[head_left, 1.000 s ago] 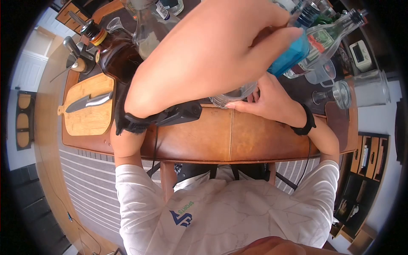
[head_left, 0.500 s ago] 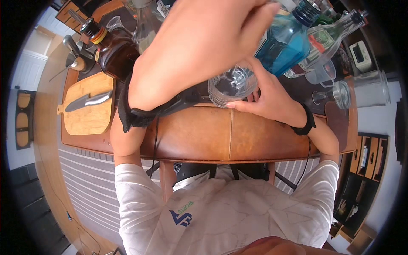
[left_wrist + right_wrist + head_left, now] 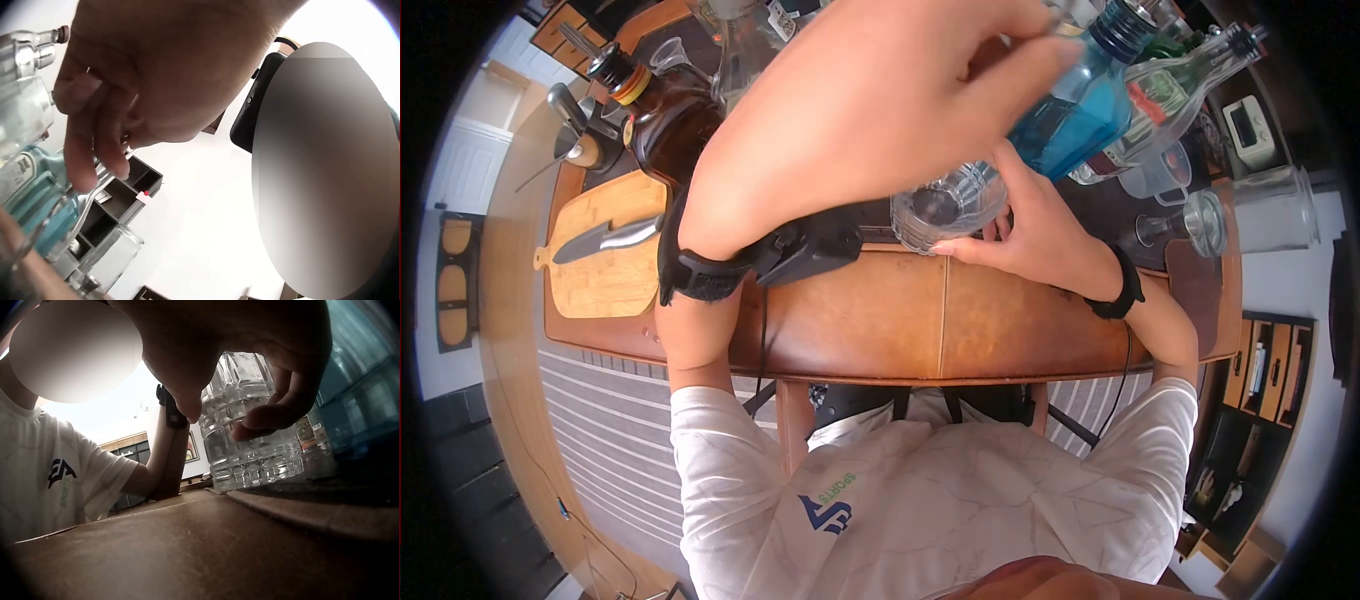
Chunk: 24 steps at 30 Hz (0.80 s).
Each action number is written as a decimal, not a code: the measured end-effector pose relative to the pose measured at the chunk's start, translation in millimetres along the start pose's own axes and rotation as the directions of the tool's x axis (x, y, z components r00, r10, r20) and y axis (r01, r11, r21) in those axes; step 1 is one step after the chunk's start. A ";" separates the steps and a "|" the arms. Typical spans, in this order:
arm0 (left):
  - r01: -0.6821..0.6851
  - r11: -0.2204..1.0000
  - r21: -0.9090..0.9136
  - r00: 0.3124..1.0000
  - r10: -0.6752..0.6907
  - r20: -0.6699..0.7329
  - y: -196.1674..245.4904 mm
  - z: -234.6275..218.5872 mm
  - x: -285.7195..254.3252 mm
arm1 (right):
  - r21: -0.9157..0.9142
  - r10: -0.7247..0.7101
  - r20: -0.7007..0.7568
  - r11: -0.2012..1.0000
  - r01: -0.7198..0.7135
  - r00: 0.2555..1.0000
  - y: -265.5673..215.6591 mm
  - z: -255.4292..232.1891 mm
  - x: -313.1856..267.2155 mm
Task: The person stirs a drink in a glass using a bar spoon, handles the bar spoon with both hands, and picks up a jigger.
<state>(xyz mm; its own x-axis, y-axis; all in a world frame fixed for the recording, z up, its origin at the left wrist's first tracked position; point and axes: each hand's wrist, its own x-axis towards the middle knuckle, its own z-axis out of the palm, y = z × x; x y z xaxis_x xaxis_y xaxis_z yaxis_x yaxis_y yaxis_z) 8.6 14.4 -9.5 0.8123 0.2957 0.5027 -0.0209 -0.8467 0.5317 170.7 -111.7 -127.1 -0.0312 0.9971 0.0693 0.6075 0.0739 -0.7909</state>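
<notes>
The left grip (image 3: 920, 100) pinches a slender, silvery metal rod (image 3: 45, 226). Below it, the right grip (image 3: 1045, 230) clasps a clear, ridged drinking glass (image 3: 930, 215), near a translucent blue glass bottle (image 3: 1080, 115).

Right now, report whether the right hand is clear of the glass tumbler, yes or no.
No, the right hand holds the glass tumbler, its thumb and fingers curved around the side.

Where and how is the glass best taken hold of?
Probably round the patterned side wall of the glass, from the right, as the right hand does: the glass stands upright, shows no handle, and the left hand reaches across from the left.
</notes>
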 end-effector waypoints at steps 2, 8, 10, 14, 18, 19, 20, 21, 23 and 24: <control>-0.094 0.903 -0.419 0.995 0.101 -0.008 -13.3 12.6 3.1 | -0.005 0.017 0.007 1.000 -0.017 1.000 1.4 0.0 -0.3; -0.027 0.979 0.202 0.983 0.064 -0.175 -4.2 2.0 1.0 | 0.007 -0.011 -0.024 1.000 0.011 1.000 1.0 2.1 -0.2; 0.046 0.988 0.145 0.990 -0.025 -0.142 -4.6 1.6 1.7 | 0.005 -0.033 -0.043 0.999 0.033 0.999 0.7 1.8 0.0; 0.212 0.968 -0.134 0.976 -0.204 0.077 23.2 -8.0 16.1 | -0.002 0.032 0.021 0.999 -0.032 0.999 -0.1 -1.1 -0.1; -0.063 0.997 0.033 0.988 0.068 -0.139 6.1 5.9 1.5 | -0.006 -0.013 -0.014 1.000 0.013 1.000 2.4 1.5 0.2; -0.064 0.997 0.033 0.988 0.068 -0.139 2.6 4.7 1.3 | -0.006 -0.014 -0.014 1.000 0.013 1.000 2.5 2.1 0.0; -0.045 0.991 0.124 0.985 0.065 -0.158 -0.3 3.4 1.4 | -0.005 -0.017 -0.028 1.000 0.017 0.999 2.3 2.7 -0.6; -0.025 0.977 0.213 0.982 0.063 -0.177 -1.6 2.8 1.6 | -0.004 -0.021 -0.042 1.000 0.021 0.999 2.2 3.0 -0.8; 0.000 0.977 0.214 0.980 0.043 -0.193 2.0 4.9 1.1 | -0.004 -0.032 -0.044 0.999 0.031 0.999 3.0 3.0 -0.6; 0.024 0.977 0.214 0.978 0.021 -0.209 3.1 5.9 0.9 | -0.005 -0.041 -0.046 0.999 0.041 0.998 3.5 3.2 -0.7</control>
<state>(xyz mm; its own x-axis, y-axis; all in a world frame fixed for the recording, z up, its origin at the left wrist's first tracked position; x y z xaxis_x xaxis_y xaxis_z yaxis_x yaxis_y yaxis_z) 12.7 9.5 -11.4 0.6722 0.3634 0.6450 0.1240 -0.9142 0.3858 170.3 -112.1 -131.9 -0.0198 0.9914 0.1295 0.6093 0.1147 -0.7846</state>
